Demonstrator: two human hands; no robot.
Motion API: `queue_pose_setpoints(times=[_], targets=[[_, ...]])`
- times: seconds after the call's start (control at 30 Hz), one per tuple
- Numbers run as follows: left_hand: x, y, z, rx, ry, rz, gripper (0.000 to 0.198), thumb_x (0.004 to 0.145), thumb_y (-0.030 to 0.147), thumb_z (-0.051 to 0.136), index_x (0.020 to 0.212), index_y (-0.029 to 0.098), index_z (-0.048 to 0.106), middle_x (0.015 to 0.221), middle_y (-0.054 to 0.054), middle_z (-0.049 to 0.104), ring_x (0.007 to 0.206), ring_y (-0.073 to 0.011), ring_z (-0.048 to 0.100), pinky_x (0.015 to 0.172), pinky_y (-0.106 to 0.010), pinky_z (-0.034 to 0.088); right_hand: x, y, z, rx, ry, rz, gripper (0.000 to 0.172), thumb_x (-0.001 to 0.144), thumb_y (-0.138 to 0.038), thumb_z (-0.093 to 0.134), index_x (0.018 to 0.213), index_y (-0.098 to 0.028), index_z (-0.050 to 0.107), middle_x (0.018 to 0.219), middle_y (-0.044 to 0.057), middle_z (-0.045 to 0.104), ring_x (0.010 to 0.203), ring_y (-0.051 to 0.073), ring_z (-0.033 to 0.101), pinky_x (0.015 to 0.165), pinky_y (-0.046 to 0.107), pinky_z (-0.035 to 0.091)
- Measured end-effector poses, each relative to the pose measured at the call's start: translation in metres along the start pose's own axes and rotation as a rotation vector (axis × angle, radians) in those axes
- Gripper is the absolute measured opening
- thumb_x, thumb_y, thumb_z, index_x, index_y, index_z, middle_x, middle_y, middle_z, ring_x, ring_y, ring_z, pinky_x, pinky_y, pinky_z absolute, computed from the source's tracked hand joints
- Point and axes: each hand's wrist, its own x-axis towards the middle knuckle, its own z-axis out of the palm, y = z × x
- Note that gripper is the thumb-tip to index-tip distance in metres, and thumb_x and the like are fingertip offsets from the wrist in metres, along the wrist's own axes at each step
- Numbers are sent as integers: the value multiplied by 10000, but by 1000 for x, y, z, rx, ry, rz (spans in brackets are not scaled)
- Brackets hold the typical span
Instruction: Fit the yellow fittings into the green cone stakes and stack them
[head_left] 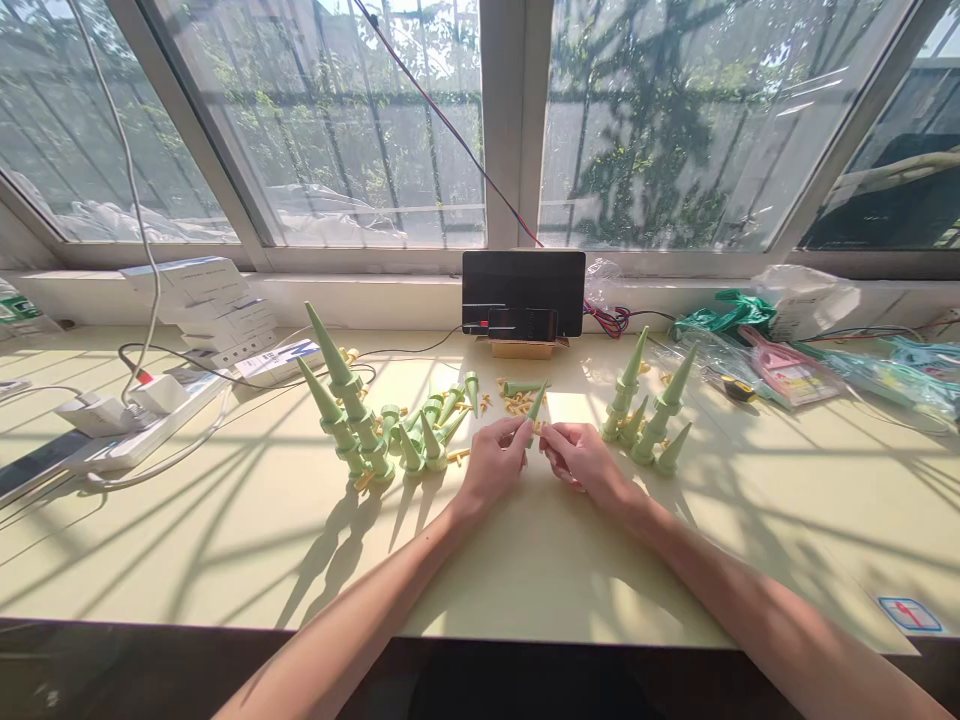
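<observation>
My left hand (496,460) is closed around a green cone (536,402), its point tilted up and to the right. Close beside it, my right hand (581,452) pinches a small yellow peg (538,427) at the cone's side; whether the two pieces touch is hard to see. Just beyond my hands lie loose yellow pegs (519,404) and a green cone on its side (525,387). Stacked green cones (366,430) and several single ones (433,445) stand to the left. More stacked cones (654,425) stand right of my right hand.
A dark tablet (523,280) leans at the window, a phone-like screen (523,323) before it. White boxes (217,310), a power strip (142,435) and cables occupy the left. Plastic bags (795,365) and a black-and-yellow item (739,389) lie right. The table's front edge runs beneath my forearms.
</observation>
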Motion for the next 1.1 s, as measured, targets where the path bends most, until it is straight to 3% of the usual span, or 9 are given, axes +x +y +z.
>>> queue_pose_setpoints(times=[0.2,0.33,0.77,0.93,1.1], targets=[[0,-4,1,19,4,59,377,929,428,530,651,173,534,594,35,465,457,-71,461,481,-218,371,1,-1,-7,279,-124,200,380,803,-507,676,688,-175,532,540,-84,325,397,33,211,347,190,94],[1,-6,2,22,-4,67,381,926,444,524,659,172,534,649,28,479,470,-69,476,474,-216,377,4,2,-9,297,-160,207,384,788,-498,695,685,-167,530,547,-78,343,409,31,224,357,188,102],[1,4,0,-55,-13,-69,392,871,482,567,626,176,588,436,47,396,413,-90,361,456,-240,304,-1,0,0,-30,-16,-46,363,876,-493,544,660,-201,536,467,-61,386,349,86,309,341,243,234],[1,-1,1,-47,-6,-122,383,869,504,566,715,170,670,423,53,384,395,-88,347,443,-241,304,-2,5,0,-288,67,-258,388,931,-466,483,650,-204,534,504,-30,438,442,120,414,455,261,357],[2,-3,0,-42,-26,-174,418,876,535,545,721,163,656,428,48,403,381,-83,340,418,-234,301,-2,7,0,-487,138,-373,411,959,-437,448,627,-202,500,537,-20,457,499,127,428,513,262,363]])
